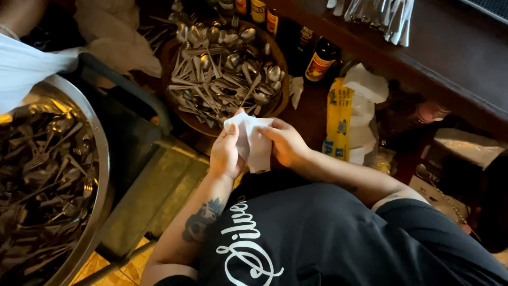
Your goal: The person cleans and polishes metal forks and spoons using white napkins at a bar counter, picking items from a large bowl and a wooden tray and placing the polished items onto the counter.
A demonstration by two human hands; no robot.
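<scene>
Pinching a white napkin (252, 142) between left hand (225, 153) and right hand (286, 144), both closed on it, cutlery tray (174, 53) just beyond.

Left hand (225, 153) and right hand (286, 143) both grip a white napkin (251, 140) just below a round wooden tray (172, 53) heaped with cutlery (225, 71). A large steel bowl (98, 159) of cutlery sits far left.

Restaurant back area: heaped cutlery basket (275, 100), sauce bottles (320, 61), napkin pack (344, 122).
</scene>
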